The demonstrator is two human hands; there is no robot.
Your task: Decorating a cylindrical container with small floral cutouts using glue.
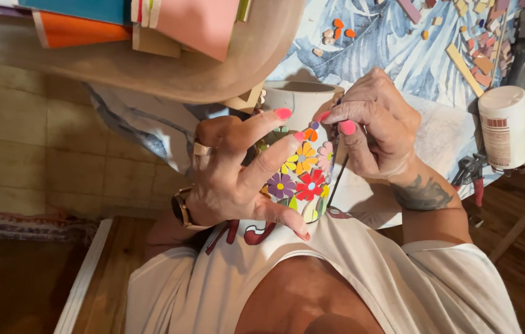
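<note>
Centre of frame: I see a pale pot [304, 102] with mosaic flowers [302, 173], lying on its side between both hands above the lap.

Risk, my judgement: the pot rests mostly on the left hand's [231, 179] spread grip. If that slackens while the right presses, it could roll and smear or knock off fresh pieces.

Left hand: fingers [268, 162] splayed wide, cradling the pot's side, thumb under the lower edge.

Right hand [376, 124]: fingers curled tight, pinching a thin dark tool [337, 179], tip hidden, possibly a pick.

Upper right: loose tile chips [482, 59] on a leaf-print cloth [392, 43]. Right edge: white glue bottle [504, 127], red-handled nippers [472, 173] just beside.
</note>
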